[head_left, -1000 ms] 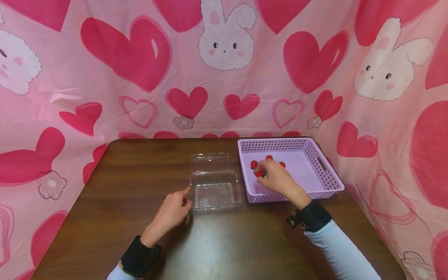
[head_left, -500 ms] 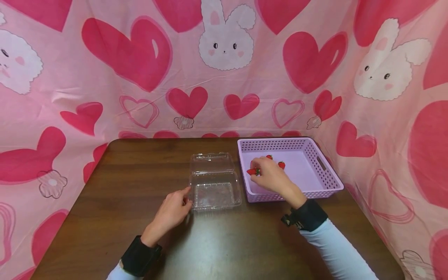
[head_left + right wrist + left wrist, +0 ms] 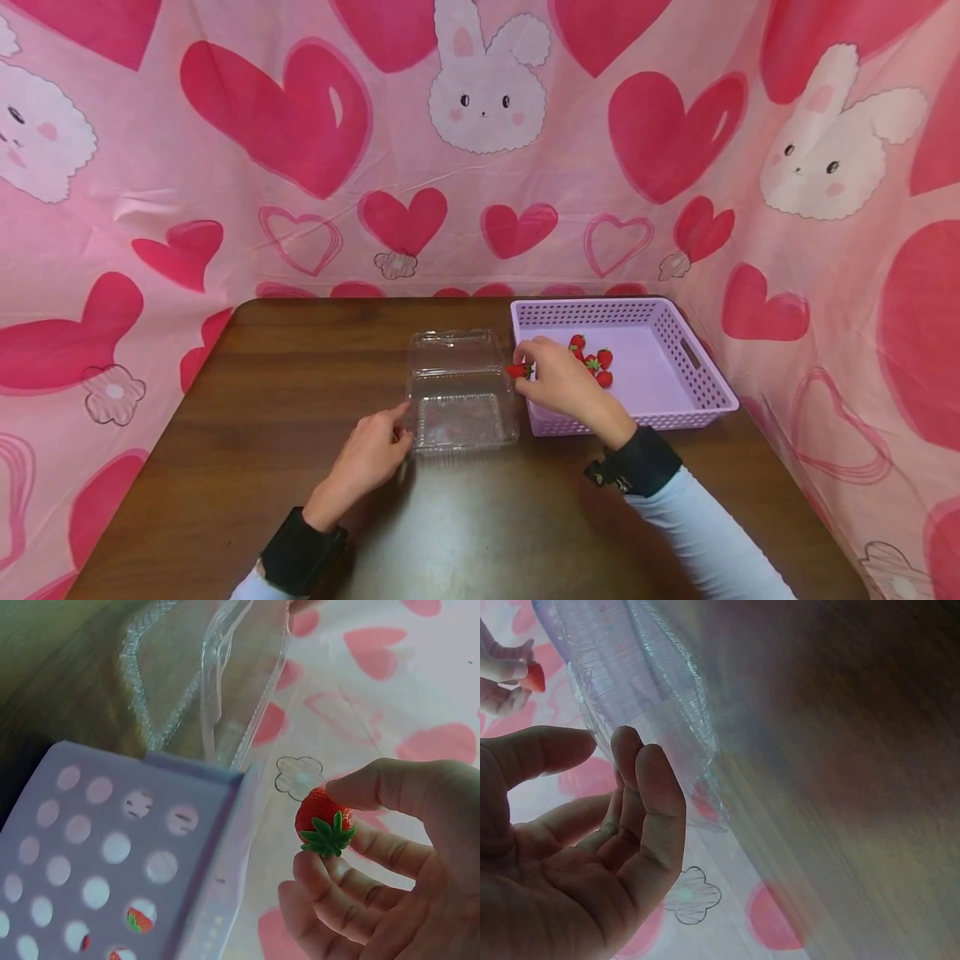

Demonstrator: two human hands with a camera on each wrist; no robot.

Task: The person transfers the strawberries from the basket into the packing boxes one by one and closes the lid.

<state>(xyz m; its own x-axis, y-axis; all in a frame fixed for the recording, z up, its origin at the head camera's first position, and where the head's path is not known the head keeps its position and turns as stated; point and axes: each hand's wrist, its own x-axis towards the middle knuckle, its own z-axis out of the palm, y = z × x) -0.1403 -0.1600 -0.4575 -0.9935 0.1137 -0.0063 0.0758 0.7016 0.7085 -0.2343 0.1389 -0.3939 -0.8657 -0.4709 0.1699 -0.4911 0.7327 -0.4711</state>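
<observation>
In my right hand (image 3: 558, 379), a red strawberry (image 3: 319, 821) with green leaves is pinched between thumb and fingers. That hand is over the left rim of the lilac basket (image 3: 645, 421), beside a clear plastic clamshell box (image 3: 461, 417) whose lid lies folded back, away from me. My left hand (image 3: 371, 446) rests at the box's left edge, its fingertips touching or very near the rim; the left wrist view shows the fingers loosely bent. More strawberries (image 3: 603, 358) lie in the basket, some partly hidden behind my right hand.
Both containers stand on a dark brown wooden table (image 3: 300, 367). Behind the table and along its sides hangs a pink cloth (image 3: 480, 175) printed with hearts and rabbits. The basket's perforated walls rise above its floor, close to the box's right side.
My right hand has lifted a strawberry from the basket's group and carried it left to the basket rim. More of the remaining strawberries now show. My left hand has stayed still.
</observation>
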